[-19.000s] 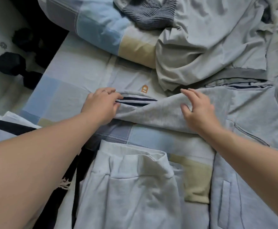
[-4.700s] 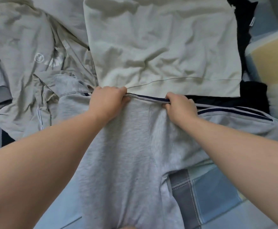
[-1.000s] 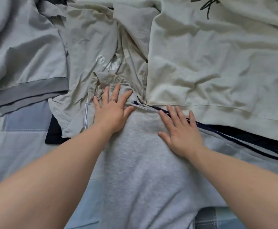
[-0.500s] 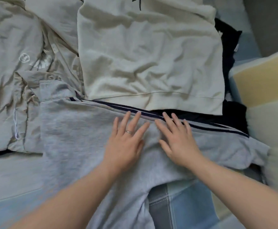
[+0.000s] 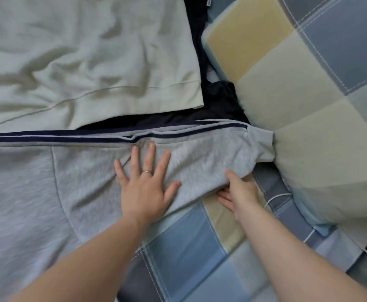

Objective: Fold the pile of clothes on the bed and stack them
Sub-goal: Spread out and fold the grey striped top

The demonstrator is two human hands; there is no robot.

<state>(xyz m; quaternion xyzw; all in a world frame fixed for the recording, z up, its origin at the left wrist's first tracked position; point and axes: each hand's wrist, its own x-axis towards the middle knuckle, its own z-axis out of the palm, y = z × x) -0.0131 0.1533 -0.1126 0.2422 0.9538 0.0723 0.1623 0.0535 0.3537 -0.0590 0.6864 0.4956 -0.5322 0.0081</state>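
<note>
Left grip (image 5: 144,192) flat, fingers spread, pressed grey sweatpants (image 5: 200,155) | right grip (image 5: 239,192) pinched their near edge, thumb above, fingers beneath | sweatpants lay on bed (image 5: 189,247), nearer than cream sweatshirt (image 5: 80,62)

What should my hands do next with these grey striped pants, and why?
Probably lift the cuff end with the right hand and fold it leftward across the leg. The grey pants lie flat with the legs together. The left hand presses flat mid-leg as an anchor, and the right hand has its thumb on top and fingers under the lower edge near the cuff.
</note>
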